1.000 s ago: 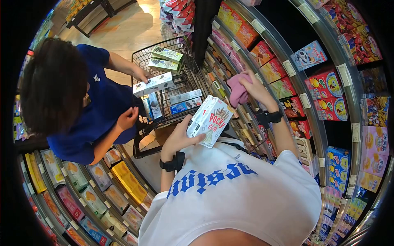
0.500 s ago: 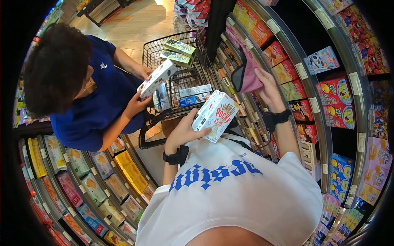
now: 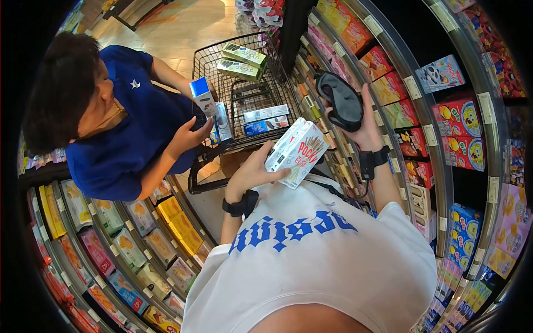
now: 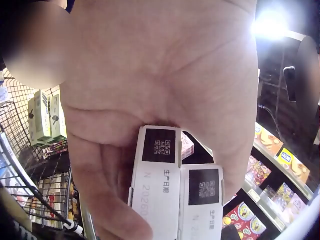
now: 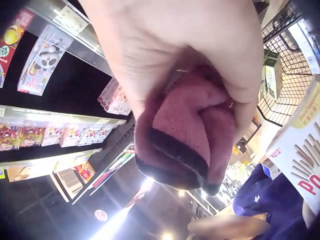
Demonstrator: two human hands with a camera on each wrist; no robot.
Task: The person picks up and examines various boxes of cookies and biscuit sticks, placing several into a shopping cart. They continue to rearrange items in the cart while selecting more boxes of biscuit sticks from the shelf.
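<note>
In the head view my left hand [image 3: 251, 174] grips two white Pocky boxes [image 3: 302, 152] side by side, thumb across the front one. The left wrist view shows their narrow ends [image 4: 159, 175], each with a dark code square, between fingers and thumb. My right hand [image 3: 367, 132] holds a dark grey eye mask [image 3: 340, 100] beside the shelf. In the right wrist view its pink plush side [image 5: 187, 125] with black trim is folded within the fingers. Across from me, a person in a blue shirt [image 3: 130, 102] holds a white box with a blue end [image 3: 203, 95].
A black wire cart [image 3: 277, 58] stands ahead, with green boxes [image 3: 240, 62] at its far end and blue-and-white boxes [image 3: 266, 126] nearer. Snack shelves [image 3: 413, 89] line my right. Lower shelves of packets [image 3: 105, 244] run along the left.
The eye mask has turned from its pink side to its dark side in my right hand. The other person has turned the white box end-on. My left hand keeps its grip on the Pocky boxes.
</note>
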